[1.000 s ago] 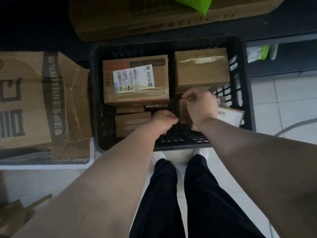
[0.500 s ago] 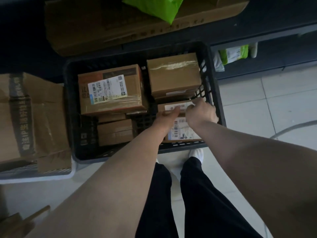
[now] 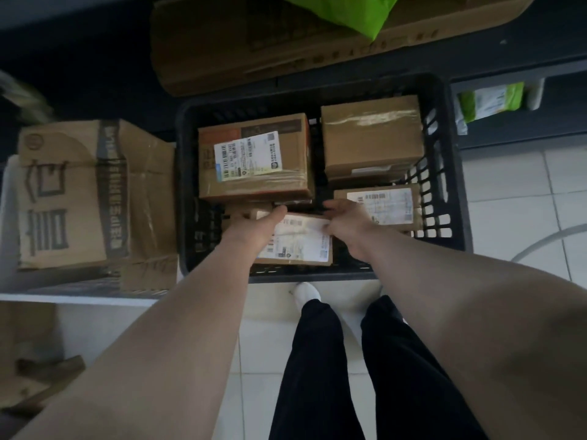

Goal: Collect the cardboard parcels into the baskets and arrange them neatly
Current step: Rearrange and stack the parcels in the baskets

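Right in the middle of the frame, a person leans over a black plastic basket that stands on the white tiled floor. Both hands are on one flat labelled parcel, which sits low at the near side of the basket. The left hand holds its left edge with the thumb laid across the top and the fingers out of sight beyond it. The right hand clasps its right edge with the fingers curled over the white label.

Four more cardboard parcels are in the basket:
- a big parcel with a shipping label at the far left,
- a plain taped parcel at the far right,
- a smaller labelled parcel just in front of the plain one, against the right wall,
- a small brown parcel, partly hidden behind the left hand.

At the left of the frame, just beside the basket, a large printed carton sits in a white crate. Along the top lies a long flat carton with a green plastic bag on it. In the upper right a green-and-white packet lies on a dark shelf. Below the basket are the person's black trousers and one white shoe. Some cardboard scraps lie in the lower left corner.
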Demonstrator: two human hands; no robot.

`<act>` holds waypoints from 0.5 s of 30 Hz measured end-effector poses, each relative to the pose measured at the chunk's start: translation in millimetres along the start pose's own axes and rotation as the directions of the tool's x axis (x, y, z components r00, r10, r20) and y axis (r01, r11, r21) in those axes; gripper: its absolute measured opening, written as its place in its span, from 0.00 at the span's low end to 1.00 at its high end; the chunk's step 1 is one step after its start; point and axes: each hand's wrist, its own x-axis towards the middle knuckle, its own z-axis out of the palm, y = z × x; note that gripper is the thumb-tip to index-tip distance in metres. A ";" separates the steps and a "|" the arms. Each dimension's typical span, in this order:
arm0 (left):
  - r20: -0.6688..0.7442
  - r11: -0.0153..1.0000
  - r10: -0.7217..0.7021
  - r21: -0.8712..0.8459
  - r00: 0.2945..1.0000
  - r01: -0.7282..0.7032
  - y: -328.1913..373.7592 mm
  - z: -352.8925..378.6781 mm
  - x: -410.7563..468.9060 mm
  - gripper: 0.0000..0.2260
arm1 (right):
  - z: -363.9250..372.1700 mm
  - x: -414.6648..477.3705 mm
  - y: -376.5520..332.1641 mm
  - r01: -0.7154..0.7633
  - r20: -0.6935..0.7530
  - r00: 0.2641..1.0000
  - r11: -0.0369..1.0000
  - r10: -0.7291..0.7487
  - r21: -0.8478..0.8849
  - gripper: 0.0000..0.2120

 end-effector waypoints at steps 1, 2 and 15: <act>-0.022 0.998 -0.008 0.056 1.000 0.009 0.0 -2.3 -2.1 0.52 | 2.8 2.7 2.9 0.025 -0.023 0.999 0.997 -0.027 -0.067 0.26; -0.025 0.995 -0.001 0.103 1.000 0.004 -0.6 -1.2 -2.1 0.50 | 6.8 5.6 5.6 0.041 -0.069 0.996 0.983 -0.054 -0.177 0.27; 0.054 0.881 -0.042 0.474 0.998 0.012 -10.8 20.2 1.6 0.54 | -4.5 27.4 16.4 -0.145 -0.109 0.988 0.916 0.112 -0.375 0.11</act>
